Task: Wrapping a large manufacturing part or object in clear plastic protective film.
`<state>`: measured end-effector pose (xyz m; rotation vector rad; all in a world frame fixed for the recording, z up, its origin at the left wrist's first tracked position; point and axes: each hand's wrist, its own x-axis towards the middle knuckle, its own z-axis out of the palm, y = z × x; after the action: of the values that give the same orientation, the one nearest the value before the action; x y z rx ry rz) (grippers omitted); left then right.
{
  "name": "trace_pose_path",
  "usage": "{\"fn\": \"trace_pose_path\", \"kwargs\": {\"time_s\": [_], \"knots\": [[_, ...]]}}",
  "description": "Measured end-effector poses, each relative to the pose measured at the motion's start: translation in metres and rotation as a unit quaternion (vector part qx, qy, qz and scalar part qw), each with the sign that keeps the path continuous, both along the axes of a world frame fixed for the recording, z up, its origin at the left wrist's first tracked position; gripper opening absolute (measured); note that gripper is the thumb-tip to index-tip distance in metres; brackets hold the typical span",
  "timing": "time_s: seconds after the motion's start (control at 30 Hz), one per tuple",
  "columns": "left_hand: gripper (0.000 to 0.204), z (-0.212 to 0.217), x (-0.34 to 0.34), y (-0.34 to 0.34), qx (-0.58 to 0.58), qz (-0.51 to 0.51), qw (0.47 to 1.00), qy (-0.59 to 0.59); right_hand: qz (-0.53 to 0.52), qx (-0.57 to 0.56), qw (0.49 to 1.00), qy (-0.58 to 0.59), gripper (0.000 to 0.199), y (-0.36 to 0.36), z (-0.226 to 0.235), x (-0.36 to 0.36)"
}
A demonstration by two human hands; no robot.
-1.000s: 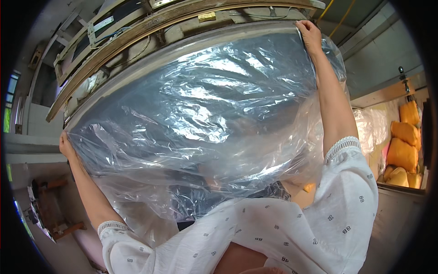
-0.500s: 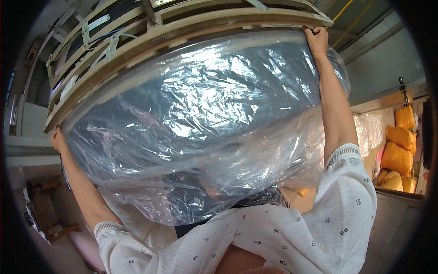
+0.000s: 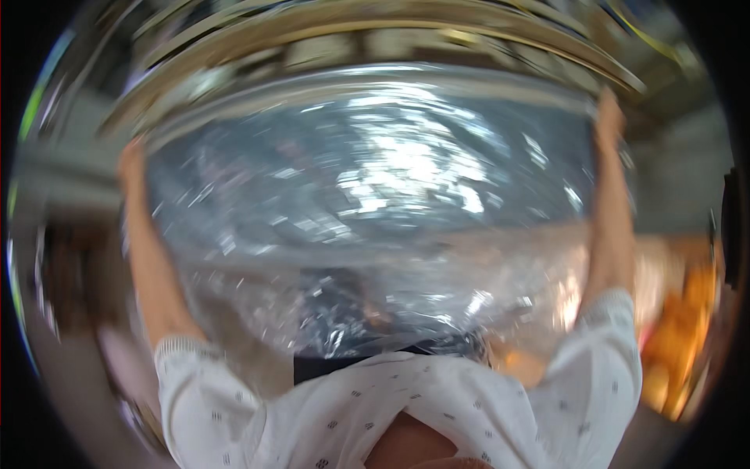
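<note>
Clear plastic film [image 3: 406, 168], crinkled and shiny, stretches wide between my raised arms and hangs down to my waist. A dark blue-grey surface shows through its upper part. My left hand [image 3: 133, 164] is closed at the film's upper left corner. At the upper right corner, my right hand [image 3: 609, 125] is closed on the film too. Motion blurs both hands, and single fingers cannot be made out. Just beyond the film's top edge runs a long, slatted wooden frame [image 3: 355, 33], its rail arching across the view.
Orange-yellow stuffed bags [image 3: 680, 344] are piled at the right. A blurred brown wooden thing [image 3: 82, 262] stands at the left. Yellow cord or tubing [image 3: 644, 31] hangs at the upper right.
My view has turned, so the tilted frame and film now lie nearly level. In the picture my left hand is higher and my right hand lower and farther right. Both keep their hold.
</note>
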<state>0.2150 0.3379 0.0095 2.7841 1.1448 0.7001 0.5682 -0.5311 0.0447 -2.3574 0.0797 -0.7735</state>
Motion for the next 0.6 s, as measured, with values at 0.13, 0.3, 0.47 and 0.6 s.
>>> {"fn": "trace_pose_path", "kwargs": {"time_s": [0.13, 0.3, 0.47, 0.6], "knots": [[0.029, 0.059, -0.042, -0.052, -0.206, -0.061, 0.867, -0.449, 0.200, -0.164, 0.964, 0.068, 0.027, -0.041, 0.003, -0.031], [0.026, 0.077, -0.101, -0.085, -0.366, -0.119, 0.815, -0.433, 0.235, 0.031, 0.966, 0.104, 0.024, -0.030, 0.011, -0.082], [0.024, 0.083, -0.100, -0.131, -0.437, -0.200, 0.802, -0.354, 0.110, -0.215, 0.966, 0.094, 0.024, -0.073, 0.019, -0.076], [0.028, 0.100, -0.113, -0.144, -0.437, -0.225, 0.823, -0.285, 0.173, -0.333, 0.923, -0.081, 0.028, -0.020, 0.039, -0.096]]}}
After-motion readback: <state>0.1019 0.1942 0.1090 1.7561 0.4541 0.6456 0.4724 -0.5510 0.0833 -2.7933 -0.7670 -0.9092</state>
